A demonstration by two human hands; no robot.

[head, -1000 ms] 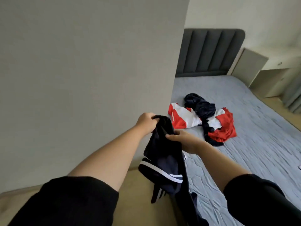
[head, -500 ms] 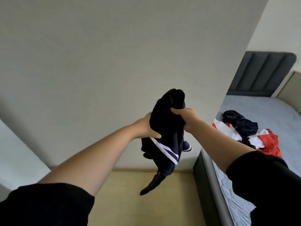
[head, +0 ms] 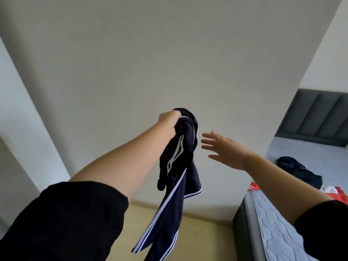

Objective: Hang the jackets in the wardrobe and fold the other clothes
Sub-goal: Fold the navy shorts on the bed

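My left hand grips the bunched top of a dark navy jacket with white stripes, held up in front of a plain wall. The rest of the jacket hangs down toward the floor. To its right, my right hand is held out with fingers spread and straight, apart from the jacket and holding nothing. On the bed at the right lie a dark garment and a red and white garment, partly hidden behind my right arm.
A large pale wall or panel fills the view ahead. The grey bed frame stands close on the right, with a padded grey headboard behind. Yellowish floor lies below the hanging jacket. A white edge shows at the left.
My right hand has let go of the jacket and opened beside it. The jacket, now held by my left hand alone, has unrolled downward. The view has turned left, away from the bed.
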